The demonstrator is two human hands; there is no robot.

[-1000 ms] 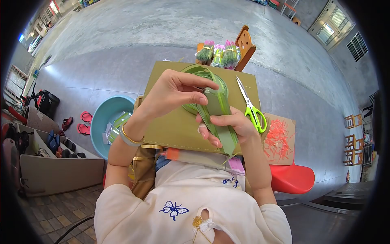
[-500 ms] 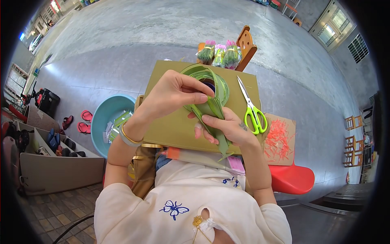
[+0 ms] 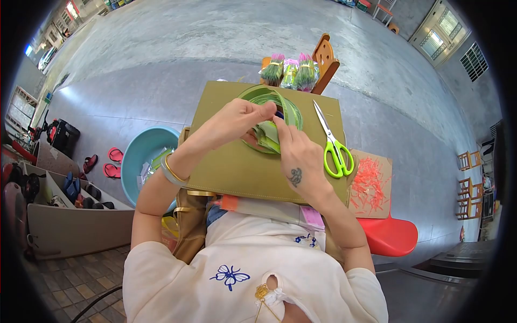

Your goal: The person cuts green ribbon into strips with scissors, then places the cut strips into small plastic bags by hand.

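A roll of green leaf-like ribbon (image 3: 298, 117) lies on the olive-covered table (image 3: 231, 172). Above its near side, my left hand (image 3: 239, 121) pinches a folded piece of the green ribbon (image 3: 266, 134) between thumb and fingers. My right hand (image 3: 304, 159), back toward me, has its fingertips closed on the same piece from the right. Part of the folded ribbon is hidden behind my fingers. Scissors (image 3: 335, 151) with lime-green handles lie to the right of my right hand, blades pointing away from me.
At left, a blue basin (image 3: 132, 161) holds wrapped green packets. Orange shreds (image 3: 369, 185) lie on cardboard at right, near a red stool (image 3: 388, 237). Beyond the table stands a wooden chair (image 3: 326, 59) with pink-tipped green bundles (image 3: 306, 72). Slippers and a shoe shelf (image 3: 81, 229) are far left.
My right hand has moved up and turned its back toward me. The long hanging end of the green ribbon is now folded up between both hands. My left hand has lowered slightly.
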